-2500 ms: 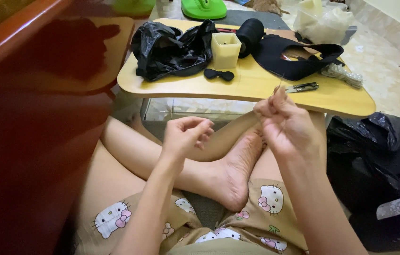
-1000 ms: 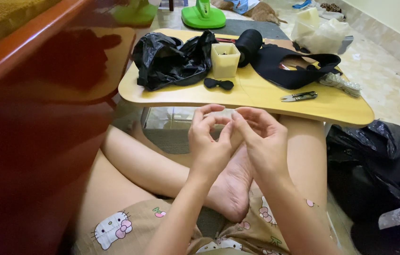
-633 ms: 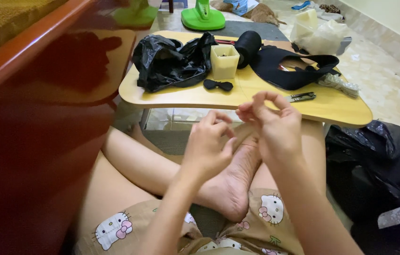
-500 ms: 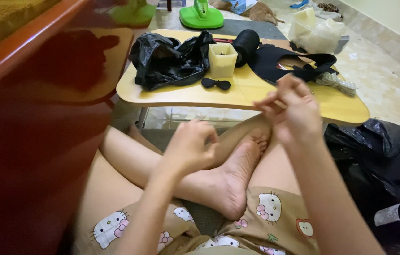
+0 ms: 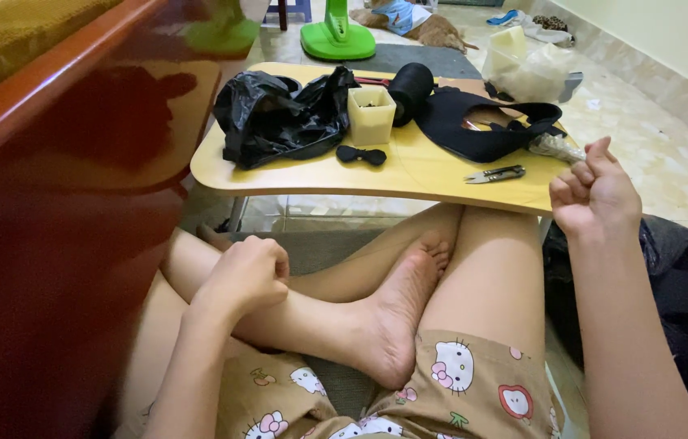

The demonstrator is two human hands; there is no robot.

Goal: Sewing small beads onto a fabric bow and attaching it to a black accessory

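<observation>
— While you sit there, what are your hands doing?

— Both are curled shut. My left hand (image 5: 248,272) is a loose fist resting on my shin, just above my crossed foot (image 5: 397,313). My right hand (image 5: 594,193) is raised beside the table's right edge, fingers folded in and pinched against the thumb. If something thin is caught between them, I cannot tell; it is too small to see.

— What lies closest to that raised hand?

— A small pair of metal snips (image 5: 495,173), lying flat on the yellow table (image 5: 311,175) near its front edge, apart from my fingers.

— Any containers?

— One small cream square cup (image 5: 370,115) stands upright in the middle of the table. Something dark sits inside it, but I cannot make out what. To its left a crumpled black plastic bag (image 5: 279,114) slumps open; its contents are hidden. A clear plastic bag (image 5: 533,71) with pale stuff in it sits at the far right corner.

— And the rest of the tabletop?

— A little black bow (image 5: 362,154) lies in front of the cup. A black spool (image 5: 409,89) stands just right of the cup, touching a piece of black fabric (image 5: 482,130) spread flat.

— Around you?

— Dark red wooden furniture (image 5: 59,244) rises at my left. Pale floor tiles (image 5: 669,154) stretch beyond, and a green stand (image 5: 337,36) sits behind the table.
</observation>
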